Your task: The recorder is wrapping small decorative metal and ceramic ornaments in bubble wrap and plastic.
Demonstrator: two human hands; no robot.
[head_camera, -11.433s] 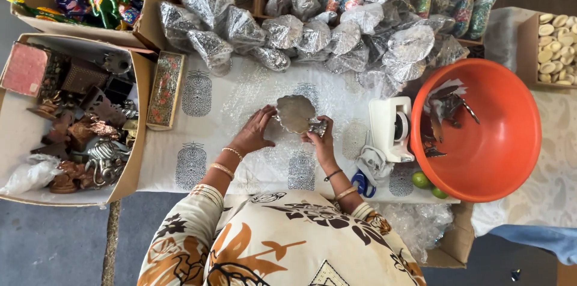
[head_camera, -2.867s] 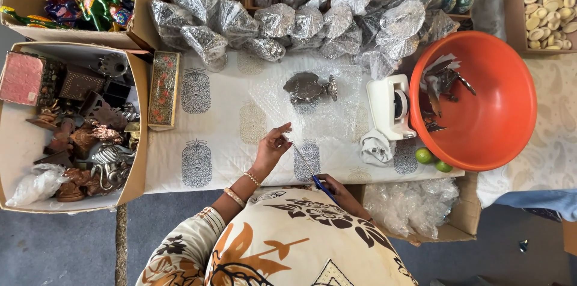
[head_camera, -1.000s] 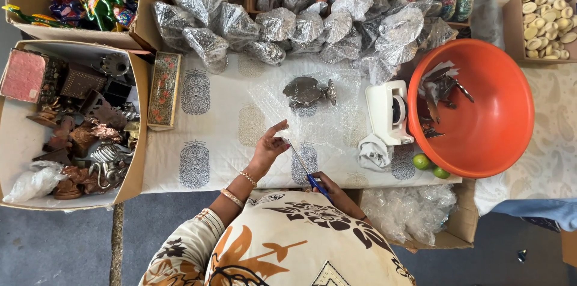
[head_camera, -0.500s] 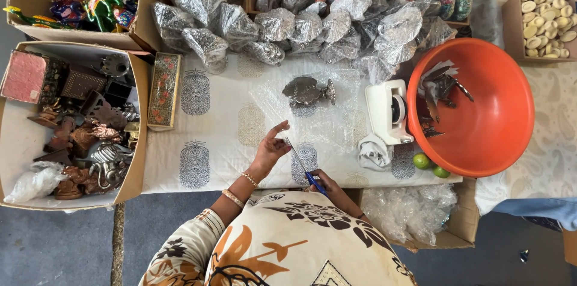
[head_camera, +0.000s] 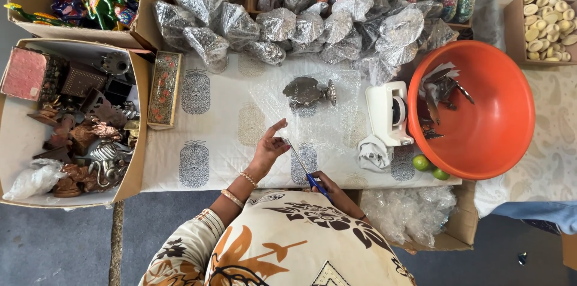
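Observation:
A metal fish figurine point(head_camera: 308, 91) lies on a sheet of clear bubble wrap point(head_camera: 336, 119) spread over the patterned white tablecloth point(head_camera: 211, 141). My left hand point(head_camera: 268, 149) rests on the near edge of the wrap, fingers spread, pinching the sheet near the blade tips. My right hand point(head_camera: 334, 192), partly hidden by my shoulder, grips blue-handled scissors point(head_camera: 303, 169) whose blades point toward the left hand.
A white tape dispenser point(head_camera: 389, 111) and an orange basin point(head_camera: 481, 108) stand to the right, two limes point(head_camera: 430, 167) by the basin. Foil-wrapped bundles point(head_camera: 300, 21) fill the back. A cardboard box of metal figurines point(head_camera: 72, 123) sits left, beside a decorated narrow box point(head_camera: 164, 89).
Long ago both hands held the fish figurine; it now lies on the wrap. Over the last second the hands and scissors have barely moved.

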